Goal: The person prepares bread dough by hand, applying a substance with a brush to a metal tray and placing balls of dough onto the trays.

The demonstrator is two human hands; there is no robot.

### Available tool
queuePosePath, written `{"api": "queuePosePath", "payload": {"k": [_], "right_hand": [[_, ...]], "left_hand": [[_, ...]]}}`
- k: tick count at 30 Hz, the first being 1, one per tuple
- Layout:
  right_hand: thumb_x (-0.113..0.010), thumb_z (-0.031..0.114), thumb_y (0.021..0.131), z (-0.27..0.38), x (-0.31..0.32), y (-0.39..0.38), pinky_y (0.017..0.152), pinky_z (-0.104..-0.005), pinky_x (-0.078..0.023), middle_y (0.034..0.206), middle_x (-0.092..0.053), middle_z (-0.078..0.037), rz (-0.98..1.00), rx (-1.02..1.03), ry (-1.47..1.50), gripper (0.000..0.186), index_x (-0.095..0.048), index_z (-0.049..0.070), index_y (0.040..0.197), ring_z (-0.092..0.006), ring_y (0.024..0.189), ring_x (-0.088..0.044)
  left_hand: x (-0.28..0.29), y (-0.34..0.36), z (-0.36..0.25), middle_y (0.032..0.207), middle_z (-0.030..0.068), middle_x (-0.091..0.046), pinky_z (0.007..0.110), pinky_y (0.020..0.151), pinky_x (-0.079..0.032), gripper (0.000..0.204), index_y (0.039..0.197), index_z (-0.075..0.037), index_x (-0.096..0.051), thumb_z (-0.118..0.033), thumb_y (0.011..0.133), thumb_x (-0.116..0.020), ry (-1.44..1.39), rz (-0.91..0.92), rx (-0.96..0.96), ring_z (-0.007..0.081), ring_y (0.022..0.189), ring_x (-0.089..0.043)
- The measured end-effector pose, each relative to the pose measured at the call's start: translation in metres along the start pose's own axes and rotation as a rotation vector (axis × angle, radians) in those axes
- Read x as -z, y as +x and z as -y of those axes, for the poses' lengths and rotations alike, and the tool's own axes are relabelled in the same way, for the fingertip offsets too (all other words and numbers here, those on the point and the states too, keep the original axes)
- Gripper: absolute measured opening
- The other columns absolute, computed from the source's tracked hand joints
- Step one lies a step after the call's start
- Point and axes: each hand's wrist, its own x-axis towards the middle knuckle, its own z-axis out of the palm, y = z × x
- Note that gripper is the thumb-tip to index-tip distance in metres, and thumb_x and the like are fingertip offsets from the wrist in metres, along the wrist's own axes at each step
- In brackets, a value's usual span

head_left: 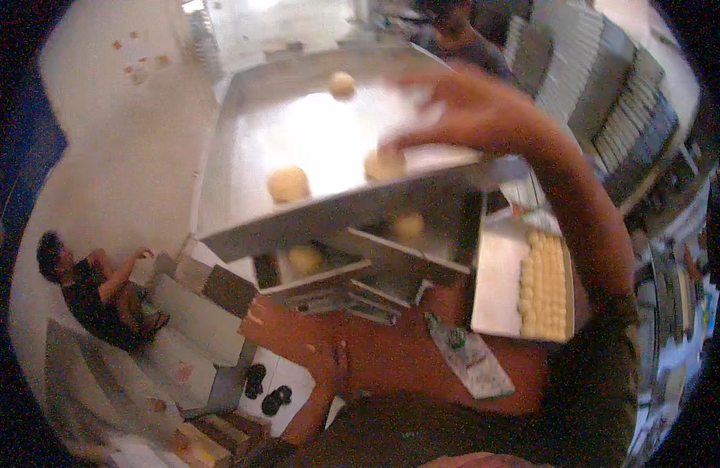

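Observation:
A large metal tray (251, 140) with raised sides stands in front of me, holding round, pale yellow dough balls. One ball (342, 84) is at the far side, another (288, 185) near the front left. My right hand (438, 113) stretches across from the right, blurred by motion, its fingers apart. Its lowest finger is close to or touching a third ball (382, 165) near the front edge. Low in the centre, what seems to be my left hand (325, 363) lies against a bare leg (422, 366); its fingers do not show clearly.
Beside my right forearm, a shallow white tray (496, 273) holds rows of small pale pieces (543, 285). A white-and-green packet (471, 360) lies on the leg. Black slippers (276, 400) are on the floor. Another person (99, 292) sits at left. Stacked trays (567, 66) stand at right.

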Motion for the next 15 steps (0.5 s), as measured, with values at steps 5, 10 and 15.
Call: {"api": "queuePosePath", "payload": {"k": [5,10,15], "right_hand": [[-0.068,0.022,0.092,-0.051,-0.089,-0.152,0.079,-0.0364,-0.055,0.107,-0.068,-0.014,-0.687,0.195,0.426,0.029,-0.068,0.004,0.114,-0.0233,0.088,-0.067],[-0.071,0.011,0.08,-0.126,-0.247,-0.301,0.075,-0.0429,-0.057,0.094,-0.07,-0.013,-0.285,-0.188,0.198,0.031,-0.069,0.008,0.11,-0.0325,0.083,-0.069],[-0.064,0.015,0.082,-0.287,-0.248,-0.376,0.068,-0.0505,-0.058,0.089,-0.073,-0.015,0.189,-0.532,-0.572,0.014,-0.077,0.01,0.085,-0.0366,0.084,-0.072]], "left_hand": [[-0.046,-0.007,0.051,0.095,0.0219,-0.072,0.05,0.072,-0.054,0.034,0.111,-0.006,-0.071,-0.035,0.098,-0.058,0.137,-0.043,-0.196,0.0419,0.078,-0.067],[-0.037,0.003,-0.002,0.097,0.0197,-0.073,0.047,0.076,-0.054,0.037,0.111,-0.003,-0.071,-0.036,0.1,-0.058,-0.154,-0.19,-0.126,0.0384,0.084,-0.07],[-0.047,-0.007,0.034,0.105,0.0187,-0.073,0.043,0.083,-0.054,0.04,0.113,0.001,-0.07,-0.035,0.101,-0.058,0.052,-0.138,-0.172,0.0344,0.092,-0.07]]}}
